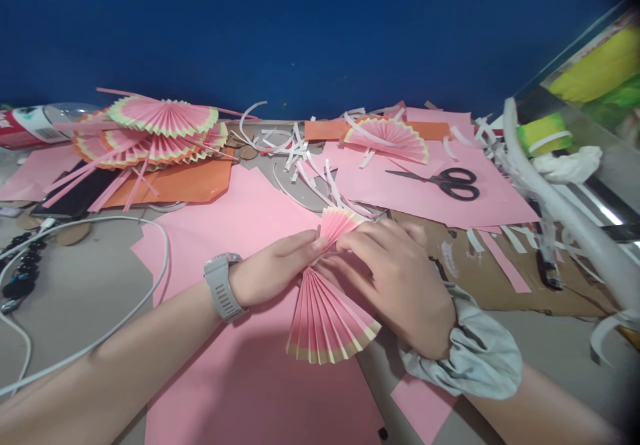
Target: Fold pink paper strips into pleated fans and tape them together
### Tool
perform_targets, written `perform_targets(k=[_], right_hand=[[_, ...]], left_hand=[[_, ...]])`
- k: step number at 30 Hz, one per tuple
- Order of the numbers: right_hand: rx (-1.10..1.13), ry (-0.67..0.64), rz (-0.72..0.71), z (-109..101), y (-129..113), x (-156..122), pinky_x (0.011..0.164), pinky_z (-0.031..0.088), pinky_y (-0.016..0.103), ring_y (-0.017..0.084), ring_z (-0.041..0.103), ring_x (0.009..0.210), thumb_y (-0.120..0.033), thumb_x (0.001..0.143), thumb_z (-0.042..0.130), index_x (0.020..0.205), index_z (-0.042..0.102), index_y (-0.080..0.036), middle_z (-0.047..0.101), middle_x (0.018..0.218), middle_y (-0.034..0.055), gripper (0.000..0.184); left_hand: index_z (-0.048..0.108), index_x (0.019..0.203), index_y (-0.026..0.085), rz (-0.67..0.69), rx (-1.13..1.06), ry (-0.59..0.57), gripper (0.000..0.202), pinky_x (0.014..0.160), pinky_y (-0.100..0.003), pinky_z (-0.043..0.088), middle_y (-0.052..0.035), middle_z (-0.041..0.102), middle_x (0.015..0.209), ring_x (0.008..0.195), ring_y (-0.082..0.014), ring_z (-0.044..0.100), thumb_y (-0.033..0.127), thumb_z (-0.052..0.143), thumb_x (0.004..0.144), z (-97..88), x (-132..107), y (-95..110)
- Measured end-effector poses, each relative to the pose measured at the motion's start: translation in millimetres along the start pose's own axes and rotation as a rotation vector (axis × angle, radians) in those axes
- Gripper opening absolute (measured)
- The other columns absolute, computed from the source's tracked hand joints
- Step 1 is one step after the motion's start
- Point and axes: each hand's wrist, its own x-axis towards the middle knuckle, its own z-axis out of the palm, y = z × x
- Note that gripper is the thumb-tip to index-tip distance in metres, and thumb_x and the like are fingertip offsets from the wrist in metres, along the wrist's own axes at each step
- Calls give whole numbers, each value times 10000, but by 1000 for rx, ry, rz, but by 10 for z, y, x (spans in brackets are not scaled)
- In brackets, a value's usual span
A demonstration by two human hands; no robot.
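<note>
Evidently, the pleated pink paper fan lay between both hands over a pink sheet, its long axis pointing at the worktop's far edge, fingers of the left hand pinching its gathered waist, those of the right hand gripping there too, equally near.

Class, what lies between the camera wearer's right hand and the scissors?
In the head view, the near part of a pink sheet and some brown cardboard lie between the right hand and the scissors.
</note>
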Motion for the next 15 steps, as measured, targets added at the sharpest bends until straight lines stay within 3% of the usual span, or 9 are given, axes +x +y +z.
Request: perform_targets(k=[6, 15], right_hand=[[-30, -14, -41, -17, 20, 16, 720, 254, 338, 175, 513, 736, -321, 868, 504, 720, 571, -216, 604, 737, -19, 194], [-24, 15, -33, -13, 8, 14, 717, 260, 329, 181, 509, 756, -323, 851, 534, 730, 565, -211, 608, 749, -15, 167]], left_hand=[[536, 760, 149, 34, 170, 16, 363, 804, -311, 406, -18, 534, 751, 743, -136, 498, 315, 276, 950, -8, 5, 43], [541, 746, 150, 27, 182, 8, 387, 820, -319, 403, -25, 528, 773, 760, -140, 498, 316, 259, 952, -1, -4, 51]])
